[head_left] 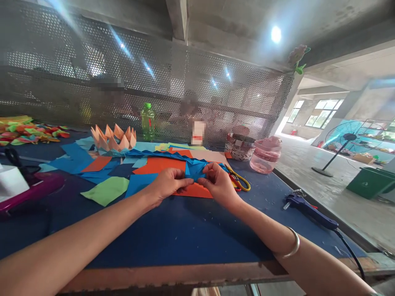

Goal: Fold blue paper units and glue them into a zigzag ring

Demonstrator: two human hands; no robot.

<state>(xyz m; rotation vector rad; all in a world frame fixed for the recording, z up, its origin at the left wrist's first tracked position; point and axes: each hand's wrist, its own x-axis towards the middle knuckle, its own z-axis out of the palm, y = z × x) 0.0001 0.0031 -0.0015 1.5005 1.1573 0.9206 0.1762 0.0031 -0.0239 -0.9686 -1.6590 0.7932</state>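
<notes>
Both hands meet at a folded blue paper piece (195, 169) above the middle of the table. My left hand (171, 183) pinches its lower left edge between thumb and fingers. On the other side, my right hand (219, 183) grips the lower right edge, and the fingertips of both hands nearly touch. Behind the piece runs a chain of folded blue paper (154, 153); whether the two are joined I cannot tell. Orange paper sheets (159, 165) lie under and behind the hands. Just right of my right hand are yellow-handled scissors (242, 181), their blades partly hidden.
A peach folded-paper crown (113, 139) stands at the back left, near a green-capped bottle (148, 123). A light green sheet (106, 190) lies at left. A woven basket (240, 147) and pink plastic container (266, 155) stand at back right. A blue glue gun (311, 209) rests near the right edge.
</notes>
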